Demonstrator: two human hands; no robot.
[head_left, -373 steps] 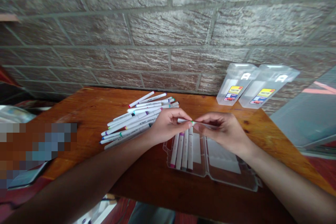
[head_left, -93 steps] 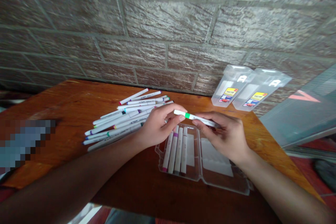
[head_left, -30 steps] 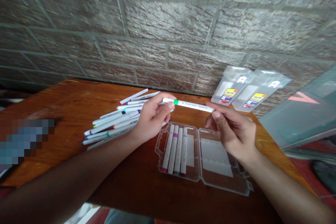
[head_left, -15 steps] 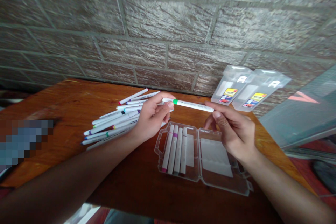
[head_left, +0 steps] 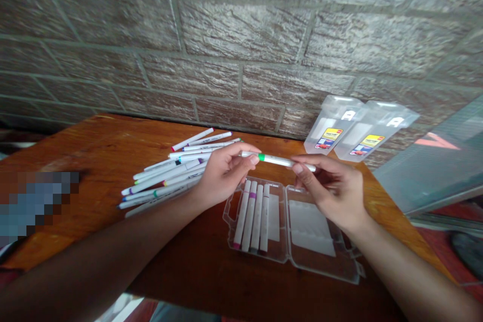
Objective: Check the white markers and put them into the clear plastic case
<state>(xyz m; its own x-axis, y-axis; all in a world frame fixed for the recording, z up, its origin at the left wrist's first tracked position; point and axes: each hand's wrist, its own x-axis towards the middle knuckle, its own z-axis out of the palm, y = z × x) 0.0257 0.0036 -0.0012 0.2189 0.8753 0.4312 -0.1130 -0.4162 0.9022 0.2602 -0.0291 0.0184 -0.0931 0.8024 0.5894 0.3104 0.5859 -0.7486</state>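
Note:
A white marker with a green band (head_left: 277, 160) is held nearly level between my two hands. My left hand (head_left: 230, 168) pinches its left end, close to the green band. The other end sits between the thumb and fingers of my right hand (head_left: 330, 183). Below the hands lies an unfolded clear plastic case (head_left: 286, 256). Several white markers (head_left: 251, 216) rest side by side in its left half, while the right half has a white sheet (head_left: 311, 228) in it. Left of my left hand is a loose pile of markers (head_left: 162, 178), partly hidden behind it.
Two clear plastic cases (head_left: 327, 126) with yellow labels stand upright against the brick wall (head_left: 211, 30). Everything rests on a wooden table (head_left: 188, 271). A glass panel (head_left: 433, 161) is beyond the table's right side. A pixelated patch covers something at the left edge.
The marker has moved slightly right and down with my hands. My right fingers have slid inward along it, so more of its right end shows past them.

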